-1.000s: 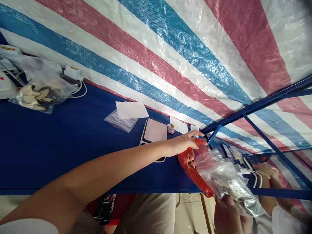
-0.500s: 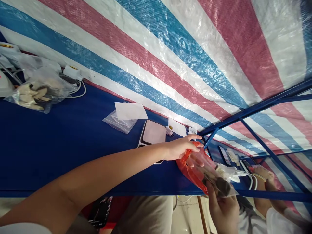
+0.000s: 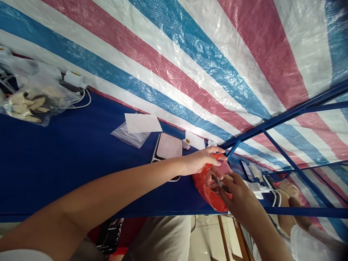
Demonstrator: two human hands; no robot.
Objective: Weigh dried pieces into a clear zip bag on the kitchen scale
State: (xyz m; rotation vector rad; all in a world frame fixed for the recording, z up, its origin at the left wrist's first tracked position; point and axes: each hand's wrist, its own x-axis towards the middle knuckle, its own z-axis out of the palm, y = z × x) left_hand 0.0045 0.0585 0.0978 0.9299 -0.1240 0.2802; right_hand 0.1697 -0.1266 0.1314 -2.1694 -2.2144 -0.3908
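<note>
And here's the change: half a second ago the right hand (image 3: 236, 188) was out over the bench edge, holding a clear bag of dark and pale pieces; now it has swung up and in, its fingers at the mouth of the red bag (image 3: 208, 194), around five o'clock in the view. That clear bag no longer shows distinctly. The right hand is half curled, with something dark (image 3: 217, 181) by its fingers; whether it grips it, I can't tell. The left hand (image 3: 202, 161) stays put, fingers partly spread, hooked on the red bag's rim with some of them down inside.

Looking round now! The pale square-topped device (image 3: 170, 145) sits on the blue bench (image 3: 81, 152), its near part hidden under the left forearm (image 3: 130, 177), which cuts right across. At ten o'clock from it, a white sheet (image 3: 143, 123) overlaps flat clear bags (image 3: 130, 136); at two o'clock, a plug (image 3: 186, 144) beside another white paper (image 3: 195, 139). Over at nine o'clock in the view, a clear bag of pale pieces (image 3: 29, 107) lies near white cables (image 3: 85, 99). Down at seven, below the bench, a black patterned item (image 3: 111, 235). Out at four, past the blue metal frame (image 3: 284, 156), another person's hands (image 3: 286, 190). The frame stands close to the red bag's far side, and fingers cover much of its mouth.
</note>
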